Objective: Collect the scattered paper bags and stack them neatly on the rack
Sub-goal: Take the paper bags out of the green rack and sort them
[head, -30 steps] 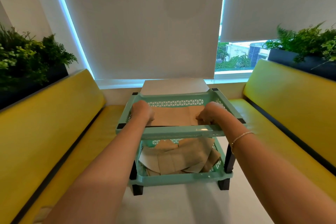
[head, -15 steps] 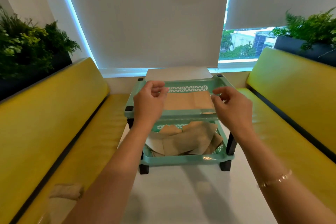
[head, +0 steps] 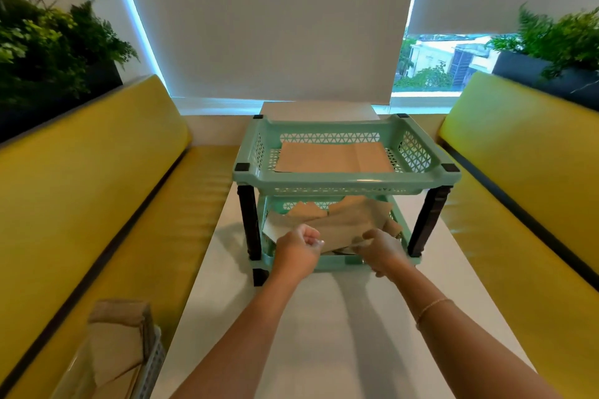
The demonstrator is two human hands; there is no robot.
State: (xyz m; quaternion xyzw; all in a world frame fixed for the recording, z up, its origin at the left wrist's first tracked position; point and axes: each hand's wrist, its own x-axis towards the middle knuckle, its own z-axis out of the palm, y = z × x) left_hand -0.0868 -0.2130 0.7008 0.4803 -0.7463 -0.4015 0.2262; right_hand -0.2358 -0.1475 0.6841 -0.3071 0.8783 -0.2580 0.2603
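Note:
A mint two-tier plastic rack [head: 346, 180] stands on the white table [head: 324, 334]. Flat brown paper bags [head: 334, 157] lie neatly in its top tier. The lower tier holds a loose jumble of brown paper bags [head: 356, 217]. My left hand [head: 299, 246] is at the lower tier's front left, its fingers curled on the near edge of a bag. At the front right my right hand [head: 381, 253] pinches the same edge between thumb and fingers. The bag's near edge is partly hidden behind both hands.
Yellow padded benches run along the left [head: 97, 172] and right [head: 518, 155] of the table. A pale woven basket [head: 152, 356] with brown paper in it sits on the left bench near me. Planters with greenery stand behind both backrests. Blinds cover the window ahead.
Both hands have left the top tier, where they were settling the flat bags, and dropped to the front of the lower tier. My view has pulled back and tilted down.

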